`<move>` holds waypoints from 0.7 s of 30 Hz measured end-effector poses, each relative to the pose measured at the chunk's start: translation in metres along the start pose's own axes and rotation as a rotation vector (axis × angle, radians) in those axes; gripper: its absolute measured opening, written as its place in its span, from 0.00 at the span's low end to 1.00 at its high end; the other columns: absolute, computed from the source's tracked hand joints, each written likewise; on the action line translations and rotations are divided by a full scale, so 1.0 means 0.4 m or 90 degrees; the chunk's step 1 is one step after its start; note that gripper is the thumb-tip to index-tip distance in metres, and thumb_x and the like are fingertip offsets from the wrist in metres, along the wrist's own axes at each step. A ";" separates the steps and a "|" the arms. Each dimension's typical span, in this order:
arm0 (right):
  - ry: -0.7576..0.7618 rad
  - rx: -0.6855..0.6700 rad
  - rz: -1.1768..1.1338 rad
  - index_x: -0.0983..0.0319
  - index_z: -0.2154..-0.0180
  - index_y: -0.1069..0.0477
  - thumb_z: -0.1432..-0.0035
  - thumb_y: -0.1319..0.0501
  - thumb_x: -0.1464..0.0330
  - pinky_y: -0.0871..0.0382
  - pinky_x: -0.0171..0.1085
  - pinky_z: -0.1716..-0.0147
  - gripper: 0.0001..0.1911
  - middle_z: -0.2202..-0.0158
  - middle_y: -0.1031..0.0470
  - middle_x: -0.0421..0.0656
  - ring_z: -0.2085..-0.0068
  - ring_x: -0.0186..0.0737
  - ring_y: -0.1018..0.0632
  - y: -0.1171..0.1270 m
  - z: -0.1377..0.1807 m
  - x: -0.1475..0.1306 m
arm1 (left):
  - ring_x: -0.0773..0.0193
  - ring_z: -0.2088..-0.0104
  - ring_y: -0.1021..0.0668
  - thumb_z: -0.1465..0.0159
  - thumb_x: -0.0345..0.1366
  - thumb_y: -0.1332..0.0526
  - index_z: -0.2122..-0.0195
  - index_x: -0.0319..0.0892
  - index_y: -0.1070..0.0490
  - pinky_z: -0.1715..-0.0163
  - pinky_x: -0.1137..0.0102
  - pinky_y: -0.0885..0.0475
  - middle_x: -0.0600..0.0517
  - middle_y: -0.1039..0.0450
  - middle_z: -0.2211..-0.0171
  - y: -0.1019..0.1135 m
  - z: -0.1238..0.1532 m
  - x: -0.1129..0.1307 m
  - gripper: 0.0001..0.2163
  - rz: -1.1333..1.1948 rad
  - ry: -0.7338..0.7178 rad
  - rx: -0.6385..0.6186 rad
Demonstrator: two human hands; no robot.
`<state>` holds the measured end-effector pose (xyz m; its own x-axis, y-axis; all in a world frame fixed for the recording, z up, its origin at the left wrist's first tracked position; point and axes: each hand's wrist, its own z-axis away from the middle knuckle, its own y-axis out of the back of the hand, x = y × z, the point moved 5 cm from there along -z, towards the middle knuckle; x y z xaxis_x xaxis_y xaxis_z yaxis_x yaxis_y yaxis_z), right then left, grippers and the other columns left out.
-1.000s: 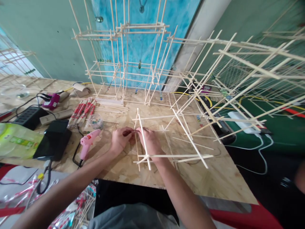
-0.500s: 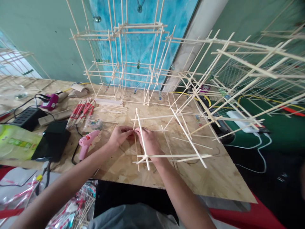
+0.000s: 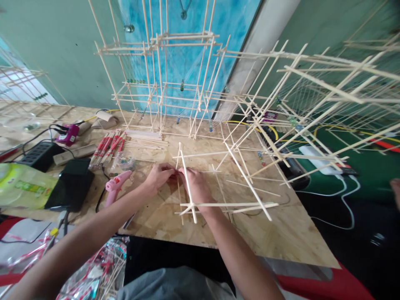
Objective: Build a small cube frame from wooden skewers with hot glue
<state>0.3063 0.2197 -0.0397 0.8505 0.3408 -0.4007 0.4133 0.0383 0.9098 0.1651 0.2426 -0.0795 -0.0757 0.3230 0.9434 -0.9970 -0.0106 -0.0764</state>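
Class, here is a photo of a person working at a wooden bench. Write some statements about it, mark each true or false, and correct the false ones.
1. The person's left hand and right hand meet at a low frame of thin pale wooden sticks. True.
2. The right hand grips a pink plastic glue gun. False: it lies on the bench, apart from both hands.
3. A small clear packet of coloured marbles lies near red-and-white wrapped stick bundles. True.
4. The tall stick tower stands before a plain red wall. False: it stands on the pale chipboard bench before a blue panel.
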 end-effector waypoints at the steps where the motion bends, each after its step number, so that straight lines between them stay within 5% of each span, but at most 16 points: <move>1: 0.000 0.001 0.001 0.53 0.52 0.22 0.25 0.48 0.69 0.31 0.34 0.62 0.15 0.56 0.16 0.42 0.59 0.41 0.17 0.002 0.001 -0.001 | 0.66 0.77 0.20 0.44 0.27 0.34 0.76 0.41 0.25 0.74 0.73 0.24 0.54 0.21 0.77 -0.001 0.001 0.001 0.05 0.000 0.001 -0.001; 21: -0.001 -0.005 0.002 0.54 0.51 0.21 0.27 0.45 0.70 0.29 0.35 0.56 0.14 0.55 0.15 0.44 0.56 0.42 0.17 -0.012 -0.011 0.009 | 0.63 0.73 0.17 0.46 0.30 0.29 0.70 0.38 0.20 0.68 0.70 0.21 0.51 0.18 0.73 0.011 0.004 -0.013 0.03 0.013 -0.046 -0.018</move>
<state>0.3061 0.2251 -0.0450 0.8518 0.3401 -0.3986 0.4085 0.0453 0.9116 0.1610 0.2394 -0.0842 -0.0980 0.2540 0.9622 -0.9945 0.0110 -0.1042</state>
